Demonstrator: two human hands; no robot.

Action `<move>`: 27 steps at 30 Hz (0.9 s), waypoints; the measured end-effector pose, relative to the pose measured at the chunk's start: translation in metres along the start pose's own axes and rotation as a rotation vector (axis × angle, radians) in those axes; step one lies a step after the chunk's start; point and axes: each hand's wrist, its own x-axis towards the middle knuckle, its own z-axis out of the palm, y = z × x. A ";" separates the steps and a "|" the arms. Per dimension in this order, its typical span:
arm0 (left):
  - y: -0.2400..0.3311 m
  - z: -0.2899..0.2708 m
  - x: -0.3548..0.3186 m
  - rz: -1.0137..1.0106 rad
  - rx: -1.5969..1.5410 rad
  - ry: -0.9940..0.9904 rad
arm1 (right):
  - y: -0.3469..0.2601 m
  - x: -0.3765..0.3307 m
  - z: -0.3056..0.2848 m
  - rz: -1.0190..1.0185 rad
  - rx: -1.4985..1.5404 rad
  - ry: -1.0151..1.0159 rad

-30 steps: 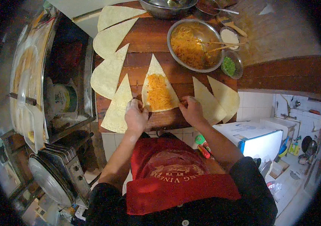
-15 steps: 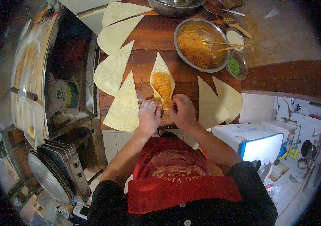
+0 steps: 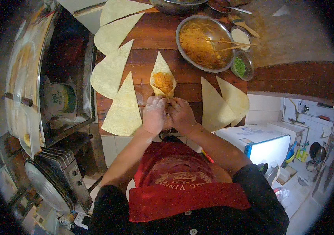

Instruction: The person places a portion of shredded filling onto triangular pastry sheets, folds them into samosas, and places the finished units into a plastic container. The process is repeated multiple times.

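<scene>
A triangular pastry sheet (image 3: 163, 78) with orange shredded filling lies on the wooden counter (image 3: 151, 35), its near sides folded inward into a cone. My left hand (image 3: 153, 114) and my right hand (image 3: 181, 114) meet at its near end, both pinching the dough edges together. My left hand is dusted with flour. Plain triangular sheets lie on either side: one (image 3: 123, 106) just left of my left hand, two (image 3: 224, 101) right of my right hand.
A metal bowl (image 3: 205, 42) of orange filling with wooden sticks stands at the back right, beside a small bowl of green herbs (image 3: 240, 66) and a white paste dish (image 3: 240, 36). More sheets (image 3: 112, 35) fan out back left. A metal appliance (image 3: 49, 98) stands left.
Both hands moved from the sheet's outer corners to its near middle, folding the sides over the filling so the wide triangle became a narrow cone.
</scene>
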 end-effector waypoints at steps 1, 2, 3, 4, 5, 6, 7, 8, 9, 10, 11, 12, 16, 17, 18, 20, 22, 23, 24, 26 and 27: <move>0.001 -0.001 0.001 0.021 0.032 -0.064 | 0.006 -0.003 0.002 -0.013 0.057 -0.004; 0.002 -0.001 0.002 0.041 0.065 -0.128 | 0.012 -0.005 0.002 -0.026 0.114 -0.008; 0.002 -0.001 0.001 0.086 0.124 -0.143 | 0.014 -0.004 -0.003 0.028 0.162 -0.022; 0.002 0.000 -0.002 0.131 0.184 -0.158 | 0.018 -0.005 -0.011 0.082 0.211 -0.037; 0.001 -0.001 -0.005 0.175 0.244 -0.173 | 0.019 -0.003 -0.017 0.135 0.260 -0.053; 0.003 -0.003 -0.005 0.154 0.231 -0.227 | 0.020 0.001 -0.021 0.103 0.269 -0.085; 0.005 -0.007 -0.004 0.131 0.218 -0.280 | 0.023 0.007 -0.025 0.072 0.279 -0.118; 0.006 -0.010 -0.004 0.108 0.205 -0.334 | 0.026 0.010 -0.026 0.039 0.289 -0.151; 0.002 -0.011 -0.006 0.125 0.152 -0.323 | 0.030 0.011 -0.025 -0.015 0.272 -0.145; -0.005 -0.011 -0.010 0.142 0.099 -0.313 | 0.034 0.011 -0.022 -0.069 0.256 -0.138; -0.010 -0.012 -0.012 0.160 0.046 -0.303 | 0.037 0.011 -0.020 -0.123 0.238 -0.131; -0.012 -0.016 -0.011 0.194 0.067 -0.320 | 0.038 0.011 -0.020 -0.136 0.207 -0.168; -0.021 -0.021 -0.008 0.369 0.230 -0.348 | 0.041 0.014 -0.024 -0.168 0.172 -0.287; -0.025 -0.019 -0.008 0.421 0.292 -0.344 | 0.042 0.016 -0.025 -0.171 0.186 -0.310; -0.029 -0.017 -0.005 0.451 0.296 -0.351 | 0.042 0.017 -0.026 -0.187 0.182 -0.311; -0.036 -0.015 0.003 0.509 0.307 -0.364 | 0.043 0.020 -0.029 -0.219 0.177 -0.313; -0.035 -0.021 0.016 0.464 0.304 -0.456 | 0.044 0.025 -0.031 -0.201 0.177 -0.318; -0.035 -0.025 0.022 0.440 0.302 -0.501 | 0.044 0.026 -0.031 -0.194 0.178 -0.321; -0.038 -0.026 0.028 0.348 0.187 -0.508 | 0.043 0.026 -0.029 -0.156 0.185 -0.292; -0.046 -0.029 0.038 0.162 -0.043 -0.514 | 0.042 0.023 -0.019 -0.081 0.201 -0.233; -0.049 -0.029 0.040 0.140 -0.078 -0.524 | 0.044 0.024 -0.014 -0.053 0.232 -0.253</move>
